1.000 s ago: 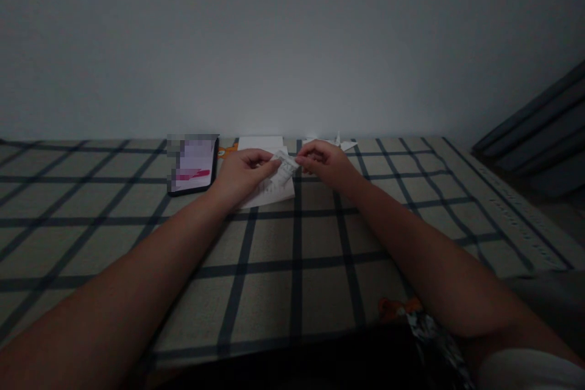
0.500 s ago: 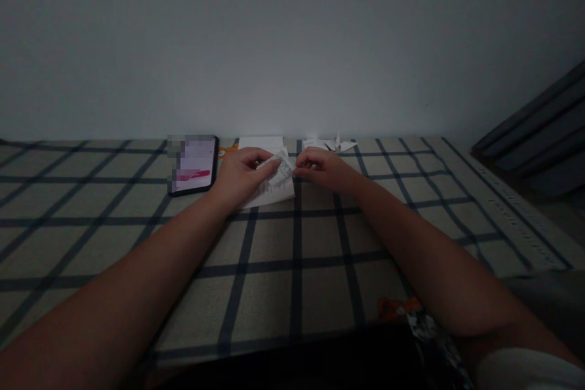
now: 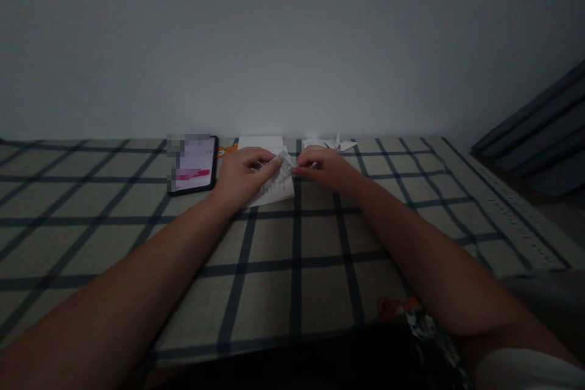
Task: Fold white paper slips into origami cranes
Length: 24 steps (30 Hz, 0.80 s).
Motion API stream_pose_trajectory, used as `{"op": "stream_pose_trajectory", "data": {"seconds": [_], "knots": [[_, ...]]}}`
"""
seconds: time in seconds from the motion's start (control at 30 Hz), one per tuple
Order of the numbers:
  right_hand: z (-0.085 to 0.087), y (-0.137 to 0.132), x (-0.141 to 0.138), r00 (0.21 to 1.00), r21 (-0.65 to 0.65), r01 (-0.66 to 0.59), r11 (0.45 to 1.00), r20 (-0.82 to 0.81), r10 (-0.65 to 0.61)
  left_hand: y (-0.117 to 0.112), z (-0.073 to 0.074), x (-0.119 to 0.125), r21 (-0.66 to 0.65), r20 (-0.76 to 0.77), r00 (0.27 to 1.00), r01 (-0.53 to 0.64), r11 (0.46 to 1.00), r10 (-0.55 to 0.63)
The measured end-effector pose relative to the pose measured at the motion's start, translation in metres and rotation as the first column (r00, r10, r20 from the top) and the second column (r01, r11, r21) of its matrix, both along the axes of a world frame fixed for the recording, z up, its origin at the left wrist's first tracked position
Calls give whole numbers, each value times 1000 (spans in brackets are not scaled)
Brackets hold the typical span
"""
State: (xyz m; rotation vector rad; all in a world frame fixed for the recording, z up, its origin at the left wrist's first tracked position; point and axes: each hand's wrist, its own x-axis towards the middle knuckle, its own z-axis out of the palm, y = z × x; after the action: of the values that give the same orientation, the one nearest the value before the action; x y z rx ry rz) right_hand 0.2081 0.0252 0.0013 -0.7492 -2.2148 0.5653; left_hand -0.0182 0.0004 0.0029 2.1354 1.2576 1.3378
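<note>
Between my hands is a small folded piece of paper with grey printing on it. My left hand is closed on its left side, thumb on top. My right hand pinches its right corner between thumb and fingertips. Beneath them a printed sheet of paper lies on the checked cloth, partly covered by my left hand. The exact folds of the held paper are too dim and small to make out.
A phone with a lit screen lies left of my hands. Behind them are a white sheet and folded paper pieces, close to the wall. A checked tablecloth covers the table. A dark curtain hangs at right.
The folded paper has tilted up and shows less of its face. My left thumb has shifted slightly to the right; both hands otherwise stay in place.
</note>
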Motion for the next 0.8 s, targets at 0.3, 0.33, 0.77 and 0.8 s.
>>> {"op": "stream_pose_trajectory", "data": {"seconds": [0.3,0.33,0.77,0.8], "knots": [[-12,1,-7,920,-377,-82,923,-385,-75,-1,0,3,-136,175,983,70,988,-45],[-13,1,-8,904,-402,-99,910,-419,-87,-1,0,3,-147,188,982,67,987,-38],[-2,-5,-7,932,-447,-18,894,-332,-147,-2,-6,8,-290,396,918,165,943,-39],[-1,-6,-7,935,-445,-10,896,-321,-149,-1,-7,8,-310,408,912,173,935,-34]]}}
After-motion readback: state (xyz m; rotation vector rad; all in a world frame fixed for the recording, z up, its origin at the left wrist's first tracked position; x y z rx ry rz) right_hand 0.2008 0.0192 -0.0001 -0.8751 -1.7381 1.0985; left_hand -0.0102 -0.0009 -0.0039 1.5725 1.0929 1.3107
